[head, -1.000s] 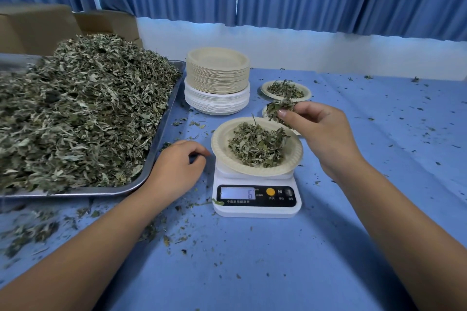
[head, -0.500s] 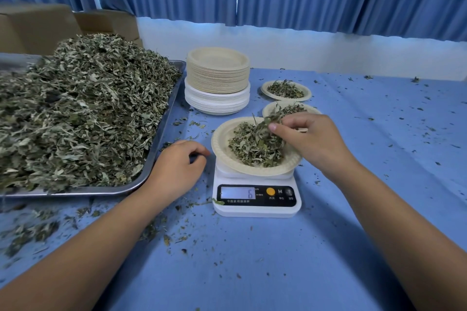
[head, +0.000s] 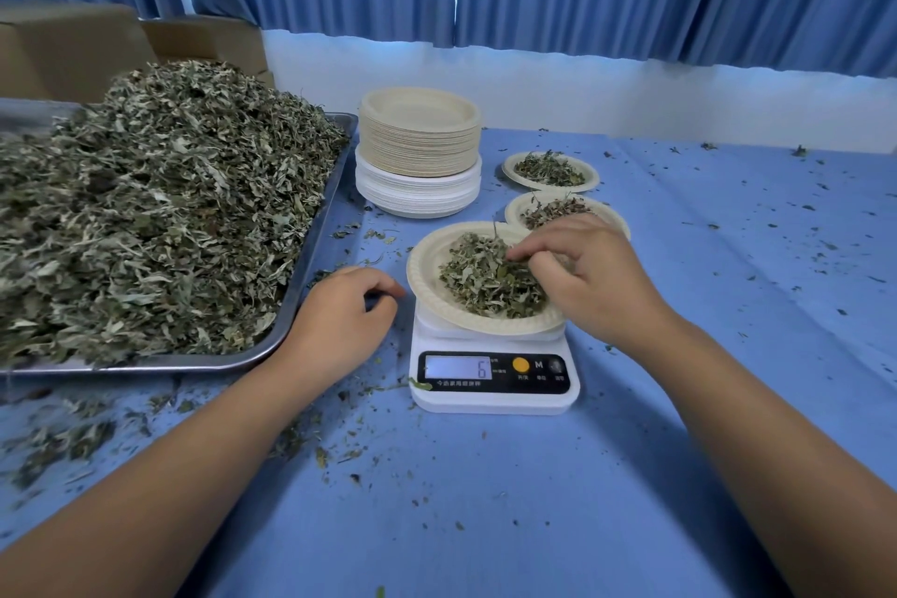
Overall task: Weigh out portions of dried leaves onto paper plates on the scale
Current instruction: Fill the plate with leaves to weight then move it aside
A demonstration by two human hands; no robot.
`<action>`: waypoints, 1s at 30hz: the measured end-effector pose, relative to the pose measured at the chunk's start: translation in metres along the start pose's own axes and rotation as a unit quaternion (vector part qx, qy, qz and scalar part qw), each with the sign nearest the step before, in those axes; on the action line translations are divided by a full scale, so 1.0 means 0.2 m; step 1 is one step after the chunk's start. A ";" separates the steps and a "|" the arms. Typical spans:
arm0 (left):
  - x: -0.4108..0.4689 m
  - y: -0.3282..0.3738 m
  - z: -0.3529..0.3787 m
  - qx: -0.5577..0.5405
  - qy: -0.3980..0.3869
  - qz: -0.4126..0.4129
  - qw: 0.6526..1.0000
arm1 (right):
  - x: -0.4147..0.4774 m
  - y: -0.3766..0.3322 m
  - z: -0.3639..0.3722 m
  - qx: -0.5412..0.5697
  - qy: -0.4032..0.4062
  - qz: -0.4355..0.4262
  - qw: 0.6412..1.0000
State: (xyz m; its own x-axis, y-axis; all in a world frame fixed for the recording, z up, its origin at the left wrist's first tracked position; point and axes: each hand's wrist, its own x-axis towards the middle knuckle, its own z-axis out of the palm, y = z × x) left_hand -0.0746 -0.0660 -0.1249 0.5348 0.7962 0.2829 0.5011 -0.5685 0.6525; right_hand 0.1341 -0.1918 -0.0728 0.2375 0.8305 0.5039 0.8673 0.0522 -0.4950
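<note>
One paper plate: on scale, display reads 6, leaf portion in it
Right hand: fingers curled into the portion, pinching leaves
Left hand: resting on table just left of scale, loosely curled, holding nothing
Tray: far left, heaped with dried leaves

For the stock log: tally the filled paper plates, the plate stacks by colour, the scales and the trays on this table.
Filled paper plates: 3
Tan plate stack: 1
White plate stack: 1
Digital scale: 1
Metal tray: 1
Total: 7
</note>
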 end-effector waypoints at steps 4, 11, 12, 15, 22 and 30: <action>0.00 0.00 0.00 0.005 0.001 0.001 1.000 | 0.00 0.01 0.00 0.021 -0.008 0.021 1.000; 0.00 0.00 0.00 0.009 -0.001 0.000 1.000 | -0.01 -0.02 -0.02 0.095 0.062 0.031 0.993; 0.00 0.00 0.00 0.010 0.000 -0.002 1.000 | -0.01 -0.02 -0.02 0.102 0.061 0.036 0.992; 0.00 0.00 0.00 0.012 0.002 -0.004 1.000 | -0.01 -0.02 -0.02 0.117 0.060 0.048 0.990; 0.00 0.00 0.00 0.011 0.000 -0.003 1.000 | -0.01 -0.02 -0.01 0.152 0.058 0.069 0.984; 0.00 0.00 0.00 0.010 0.002 -0.005 1.000 | 0.01 0.01 -0.02 0.146 0.097 0.109 0.979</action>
State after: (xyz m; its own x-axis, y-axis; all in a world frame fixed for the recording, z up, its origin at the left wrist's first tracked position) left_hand -0.0745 -0.0664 -0.1243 0.5268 0.8026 0.2799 0.5204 -0.5649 0.6404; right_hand 0.1371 -0.1918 -0.0697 0.5058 0.7197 0.4756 0.6325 0.0654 -0.7718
